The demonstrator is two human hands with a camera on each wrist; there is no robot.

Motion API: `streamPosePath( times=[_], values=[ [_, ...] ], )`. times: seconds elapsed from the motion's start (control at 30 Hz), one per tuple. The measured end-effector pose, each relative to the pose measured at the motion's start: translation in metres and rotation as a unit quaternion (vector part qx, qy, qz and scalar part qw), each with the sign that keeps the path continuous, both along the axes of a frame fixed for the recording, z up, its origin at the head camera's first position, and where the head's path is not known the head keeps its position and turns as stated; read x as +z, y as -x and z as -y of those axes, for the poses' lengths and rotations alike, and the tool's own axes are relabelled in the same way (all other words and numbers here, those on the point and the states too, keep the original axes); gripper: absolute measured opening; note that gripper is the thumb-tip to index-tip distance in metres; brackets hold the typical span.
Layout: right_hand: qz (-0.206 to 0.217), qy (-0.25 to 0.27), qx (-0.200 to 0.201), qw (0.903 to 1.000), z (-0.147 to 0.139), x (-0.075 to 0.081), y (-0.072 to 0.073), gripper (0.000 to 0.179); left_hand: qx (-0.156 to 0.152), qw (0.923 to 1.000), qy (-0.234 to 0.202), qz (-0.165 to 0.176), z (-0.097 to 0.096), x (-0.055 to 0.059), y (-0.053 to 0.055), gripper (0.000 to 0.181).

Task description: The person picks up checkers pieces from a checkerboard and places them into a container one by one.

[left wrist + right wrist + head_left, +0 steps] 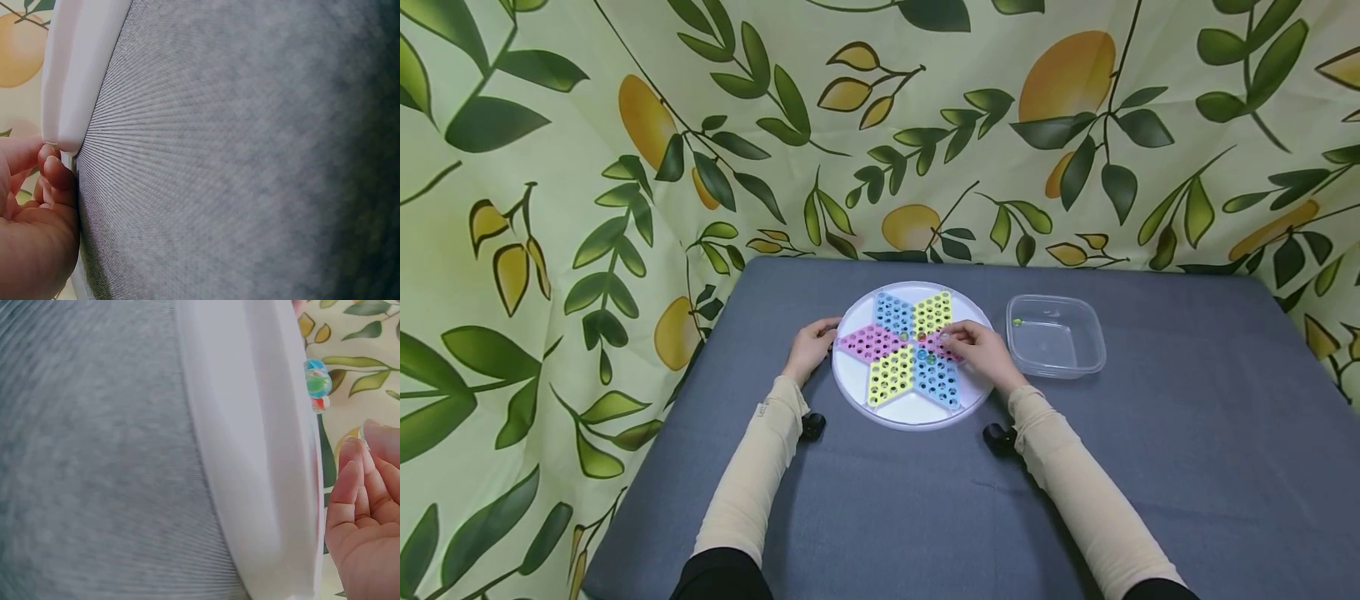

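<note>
Observing, I note the right hand [983, 352] pinching 1 small clear marble [362, 434] above the game board [856, 385]; the left hand [809, 348] grips its left edge. 1 transparent tub [1060, 340] stands beside it.

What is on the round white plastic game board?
Small round translucent marbles sit near its centre; the right hand covers part of a pink perforated section, hiding what's there.

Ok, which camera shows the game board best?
The head view: it looks down on the board and its coloured star, though the right hand covers part. Both wrist views show mainly the board's white side, edge-on.
</note>
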State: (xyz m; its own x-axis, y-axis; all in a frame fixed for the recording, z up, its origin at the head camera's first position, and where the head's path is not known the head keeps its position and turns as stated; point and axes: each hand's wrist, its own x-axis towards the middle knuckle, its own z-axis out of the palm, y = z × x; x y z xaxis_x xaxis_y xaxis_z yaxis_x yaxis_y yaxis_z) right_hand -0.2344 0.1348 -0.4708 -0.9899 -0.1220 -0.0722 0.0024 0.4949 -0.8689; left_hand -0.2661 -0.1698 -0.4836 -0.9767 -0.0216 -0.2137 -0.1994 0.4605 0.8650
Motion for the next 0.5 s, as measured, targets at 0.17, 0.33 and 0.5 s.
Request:
streamPosePath(
  times=[0.17,0.33,0.5],
  values=[
    [-0.012,0.030,-0.009,0.9994,-0.001,0.008,-0.002,0.027,0.000,1.0000,0.003,-0.004,0.001,-0.001,0.001,0.033],
    [-0.018,0.048,-0.014,0.9986,-0.001,0.018,-0.003,0.027,0.002,1.0000,0.006,-0.002,0.001,-0.001,0.001,0.033],
    [-0.003,0.062,-0.021,0.9979,-0.006,0.028,-0.002,0.031,-0.002,0.9999,0.006,-0.009,0.000,-0.001,0.001,0.033]
  ],
)
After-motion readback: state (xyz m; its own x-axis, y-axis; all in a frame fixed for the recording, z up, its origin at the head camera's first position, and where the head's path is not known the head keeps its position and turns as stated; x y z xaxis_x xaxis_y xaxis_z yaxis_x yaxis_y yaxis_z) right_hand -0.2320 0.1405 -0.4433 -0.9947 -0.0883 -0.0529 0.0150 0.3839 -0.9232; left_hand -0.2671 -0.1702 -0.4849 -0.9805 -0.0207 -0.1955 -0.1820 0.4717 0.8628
